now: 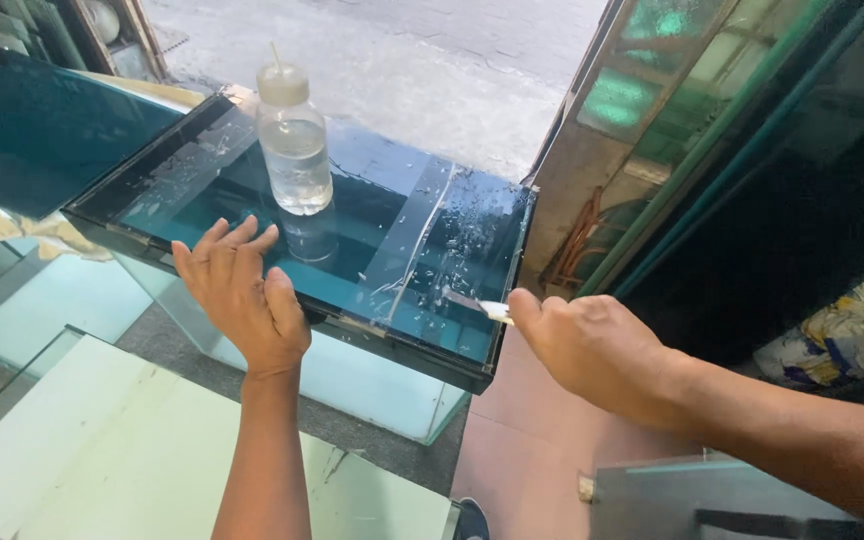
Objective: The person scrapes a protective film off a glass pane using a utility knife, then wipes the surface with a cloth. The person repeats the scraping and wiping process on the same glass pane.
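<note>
Our right hand (592, 345) has its fingers curled shut around a small white-handled blade (479, 305), thumb on top, with the metal tip laid on the wet top of the dark-framed rectangular glass tank (252, 175) near its right end. Our left hand (242, 290) lies palm down on the near edge of the same tank, fingers (220, 240) slightly spread and extended flat on the glass, holding nothing.

Around the blade tip we see water drops and a pale streak running across the glass toward the far edge. Well to the left of the blade, near the middle of the tank top, stands an upright clear plastic bottle with a white nozzle cap (293, 140), partly filled with clear liquid.

The tank rests on other panes and boxes of greenish clear glass (82, 290). Below our left forearm lies a large pale sheet of glass (132, 450). At the left is a dark teal glass panel (32, 130). Beyond the tank we see a sunlit grey concrete pavement (422, 70) through an open front. To the right stand leaning tall glass sheets and frames (712, 130), above a reddish tiled floor (522, 430).
</note>
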